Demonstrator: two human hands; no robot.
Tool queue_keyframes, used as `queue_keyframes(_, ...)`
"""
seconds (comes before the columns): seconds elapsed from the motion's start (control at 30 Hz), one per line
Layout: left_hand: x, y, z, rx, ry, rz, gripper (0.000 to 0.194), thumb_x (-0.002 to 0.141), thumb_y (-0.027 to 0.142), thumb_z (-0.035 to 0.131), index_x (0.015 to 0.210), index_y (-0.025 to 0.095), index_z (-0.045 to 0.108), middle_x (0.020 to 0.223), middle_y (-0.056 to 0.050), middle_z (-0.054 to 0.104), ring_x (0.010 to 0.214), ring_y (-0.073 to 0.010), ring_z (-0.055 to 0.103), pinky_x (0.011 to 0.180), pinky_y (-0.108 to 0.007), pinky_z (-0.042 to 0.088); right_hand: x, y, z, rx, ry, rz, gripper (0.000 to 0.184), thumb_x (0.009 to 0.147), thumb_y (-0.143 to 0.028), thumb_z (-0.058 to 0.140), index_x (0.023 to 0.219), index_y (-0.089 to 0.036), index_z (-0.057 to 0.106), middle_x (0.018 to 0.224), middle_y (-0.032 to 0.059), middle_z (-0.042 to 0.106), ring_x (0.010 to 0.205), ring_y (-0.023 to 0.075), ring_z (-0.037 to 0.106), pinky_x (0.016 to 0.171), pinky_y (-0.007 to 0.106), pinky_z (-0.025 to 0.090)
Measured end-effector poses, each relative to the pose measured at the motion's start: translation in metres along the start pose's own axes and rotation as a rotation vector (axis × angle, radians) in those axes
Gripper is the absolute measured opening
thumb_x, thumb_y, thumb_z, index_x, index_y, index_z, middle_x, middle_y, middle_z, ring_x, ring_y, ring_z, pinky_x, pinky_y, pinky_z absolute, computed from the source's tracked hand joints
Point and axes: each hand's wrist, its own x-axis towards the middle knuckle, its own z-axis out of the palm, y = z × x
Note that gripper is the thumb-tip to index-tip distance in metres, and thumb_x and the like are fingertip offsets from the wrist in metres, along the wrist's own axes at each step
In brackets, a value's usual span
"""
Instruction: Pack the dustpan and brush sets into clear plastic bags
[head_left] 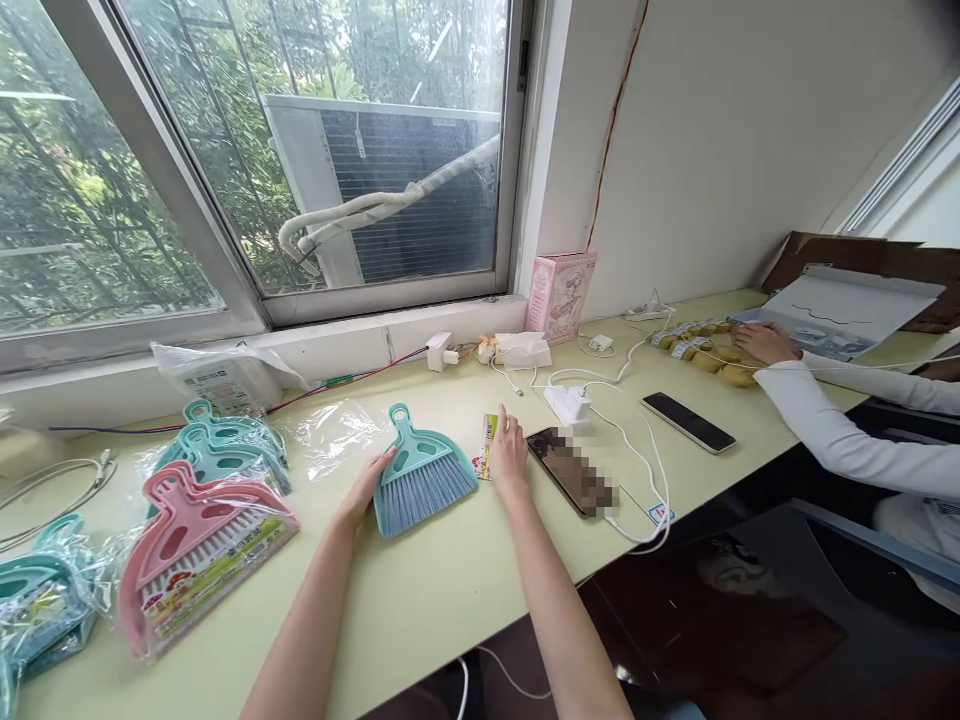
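A teal dustpan with a grey-bristled brush nested in it lies on the table in front of me, its looped handle pointing away. My left hand grips the dustpan's left edge, thumb on top and the other fingers mostly hidden. To the right of the set, my right hand is closed at the edge of a small printed card in yellow-green and red; its thumb is out of sight. A crumpled clear plastic wrapper rests behind my left hand.
Bagged pink and teal dustpan sets lie at left. A charging phone, a power strip, cables and another phone are on the right. Farther right, another person's hand touches yellowish rolls.
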Motion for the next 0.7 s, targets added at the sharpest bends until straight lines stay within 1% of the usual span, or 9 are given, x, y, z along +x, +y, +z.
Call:
queue_keyframes(0.07, 0.000, 0.001, 0.000, 0.024, -0.009, 0.014, 0.046, 0.074, 0.066, 0.068, 0.091, 0.024, 0.076, 0.095, -0.011, 0.076, 0.093, -0.0321, 0.071, 0.081, -0.040, 0.055, -0.003, -0.007, -0.002, 0.022, 0.105, -0.040, 0.062, 0.092, -0.012, 0.055, 0.151, -0.014, 0.038, 0.146, 0.0220, 0.048, 0.129, 0.0318, 0.051, 0.099, 0.043, 0.045)
queue_keyframes(0.13, 0.001, 0.001, 0.001, 0.041, -0.018, 0.039, 0.044, 0.076, 0.065, 0.067, 0.088, 0.024, 0.077, 0.096, -0.012, 0.076, 0.095, -0.0336, 0.071, 0.082, -0.041, 0.055, -0.011, -0.019, -0.003, 0.076, 0.127, -0.160, 0.051, 0.096, -0.015, 0.048, 0.147, -0.015, 0.043, 0.144, 0.0197, 0.050, 0.130, 0.0299, 0.049, 0.101, 0.042, 0.043)
queue_keyframes(0.17, 0.001, 0.002, 0.001, 0.049, -0.022, 0.055, 0.042, 0.076, 0.064, 0.066, 0.086, 0.024, 0.077, 0.096, -0.012, 0.076, 0.096, -0.0342, 0.071, 0.081, -0.041, 0.054, -0.016, -0.025, -0.003, 0.104, 0.095, -0.249, 0.044, 0.099, -0.017, 0.044, 0.142, -0.017, 0.050, 0.138, 0.0176, 0.055, 0.127, 0.0281, 0.051, 0.101, 0.041, 0.042)
queue_keyframes(0.23, 0.001, 0.003, 0.003, 0.068, -0.029, 0.089, 0.039, 0.077, 0.062, 0.066, 0.082, 0.025, 0.077, 0.094, -0.011, 0.076, 0.097, -0.0345, 0.071, 0.081, -0.041, 0.054, -0.028, -0.041, -0.001, 0.131, -0.037, -0.440, 0.033, 0.103, -0.021, 0.039, 0.127, -0.021, 0.062, 0.122, 0.0130, 0.065, 0.115, 0.0248, 0.057, 0.096, 0.038, 0.042)
queue_keyframes(0.3, 0.001, 0.003, 0.006, 0.088, -0.024, 0.109, 0.037, 0.076, 0.062, 0.066, 0.078, 0.026, 0.076, 0.093, -0.011, 0.076, 0.097, -0.0343, 0.071, 0.083, -0.041, 0.054, -0.040, -0.056, 0.003, 0.081, -0.147, -0.558, 0.028, 0.103, -0.025, 0.043, 0.115, -0.022, 0.068, 0.113, 0.0111, 0.068, 0.108, 0.0248, 0.057, 0.090, 0.038, 0.042)
queue_keyframes(0.4, 0.001, 0.003, 0.009, 0.097, -0.021, 0.109, 0.040, 0.075, 0.064, 0.066, 0.079, 0.025, 0.074, 0.092, -0.010, 0.075, 0.098, -0.0342, 0.069, 0.088, -0.044, 0.053, -0.049, -0.076, 0.007, -0.041, -0.173, -0.541, 0.028, 0.104, -0.026, 0.042, 0.109, -0.019, 0.068, 0.108, 0.0126, 0.069, 0.104, 0.0270, 0.056, 0.086, 0.040, 0.040)
queue_keyframes(0.5, 0.002, 0.001, 0.011, 0.104, -0.022, 0.135, 0.045, 0.073, 0.066, 0.067, 0.081, 0.023, 0.073, 0.092, -0.010, 0.074, 0.099, -0.0334, 0.067, 0.091, -0.044, 0.051, -0.047, -0.090, 0.010, -0.098, -0.186, -0.501, 0.030, 0.103, -0.026, 0.041, 0.105, -0.014, 0.069, 0.103, 0.0155, 0.069, 0.102, 0.0285, 0.057, 0.086, 0.041, 0.040)
queue_keyframes(0.6, 0.005, -0.003, 0.010, 0.090, -0.030, 0.147, 0.051, 0.070, 0.068, 0.069, 0.082, 0.019, 0.071, 0.090, -0.009, 0.074, 0.099, -0.0326, 0.066, 0.090, -0.041, 0.050, -0.040, -0.095, 0.015, -0.055, -0.204, -0.438, 0.034, 0.103, -0.028, 0.042, 0.103, -0.011, 0.071, 0.101, 0.0180, 0.070, 0.102, 0.0287, 0.058, 0.088, 0.040, 0.039)
queue_keyframes(0.7, 0.007, -0.007, 0.010, 0.039, -0.062, 0.127, 0.058, 0.068, 0.070, 0.073, 0.092, 0.017, 0.073, 0.094, -0.009, 0.075, 0.098, -0.0325, 0.067, 0.087, -0.038, 0.050, -0.034, -0.089, 0.019, 0.056, -0.199, -0.334, 0.040, 0.105, -0.028, 0.040, 0.092, -0.014, 0.076, 0.095, 0.0160, 0.074, 0.098, 0.0255, 0.061, 0.088, 0.037, 0.037)
